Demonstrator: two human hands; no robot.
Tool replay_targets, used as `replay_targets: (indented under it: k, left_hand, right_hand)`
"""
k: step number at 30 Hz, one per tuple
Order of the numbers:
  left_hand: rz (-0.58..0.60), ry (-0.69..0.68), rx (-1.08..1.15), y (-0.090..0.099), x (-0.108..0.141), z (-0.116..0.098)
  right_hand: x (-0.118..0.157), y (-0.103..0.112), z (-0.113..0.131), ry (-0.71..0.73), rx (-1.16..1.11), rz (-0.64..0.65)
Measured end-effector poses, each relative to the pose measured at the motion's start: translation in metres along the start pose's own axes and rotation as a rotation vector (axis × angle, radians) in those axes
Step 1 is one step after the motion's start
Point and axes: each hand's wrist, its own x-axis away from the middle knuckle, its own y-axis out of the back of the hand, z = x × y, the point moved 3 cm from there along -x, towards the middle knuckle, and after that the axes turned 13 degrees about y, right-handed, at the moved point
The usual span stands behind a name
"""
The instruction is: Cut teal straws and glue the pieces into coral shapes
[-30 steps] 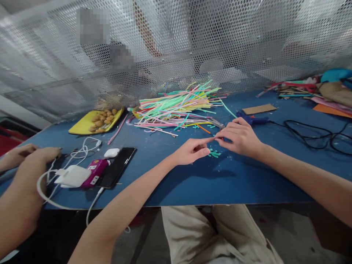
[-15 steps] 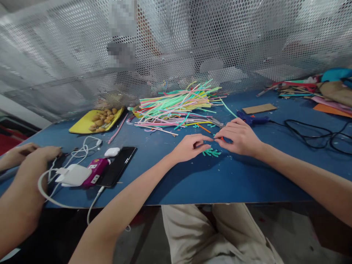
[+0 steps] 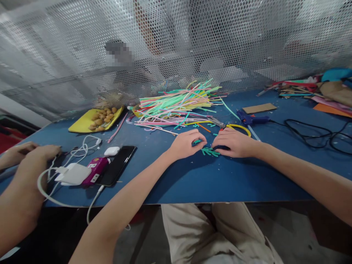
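A small green branched piece point(image 3: 210, 151) lies on the blue table between my hands. My left hand point(image 3: 187, 143) is closed on a short green stick point(image 3: 196, 142) just left of it. My right hand point(image 3: 230, 142) rests at the piece's right end, fingers bent down over it; whether they grip it is hidden. Scissors with yellow and red handles point(image 3: 238, 127) lie behind my right hand. Further back is a heap of pastel pipe cleaners point(image 3: 178, 104), with short green bits and an orange one point(image 3: 204, 128) in front.
At the right are a blue glue gun point(image 3: 254, 119), its black cable and a cardboard strip point(image 3: 259, 108). At the left are a phone point(image 3: 117, 165), a purple power block point(image 3: 96, 171), white cables, a yellow tray point(image 3: 82, 121) and another person's hands point(image 3: 45, 151).
My hands have moved apart and lower. The green stick now shows in my left hand. My right hand has uncovered the scissors' yellow handle and reached the branched piece.
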Motion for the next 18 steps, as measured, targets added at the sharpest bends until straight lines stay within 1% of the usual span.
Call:
replay_targets:
  k: [5,14,18]
  left_hand:
    - [-0.002,-0.013,-0.09,0.001,0.0,0.007]
    - [0.159,-0.077,-0.165,0.0,-0.001,0.012]
    - [0.184,-0.084,-0.158,0.0,0.0,0.016]
  right_hand:
    - [0.001,0.001,-0.002,-0.035,-0.013,-0.009]
    - [0.005,0.01,-0.008,-0.133,-0.119,0.026]
    - [0.006,0.008,-0.007,-0.127,-0.167,0.042]
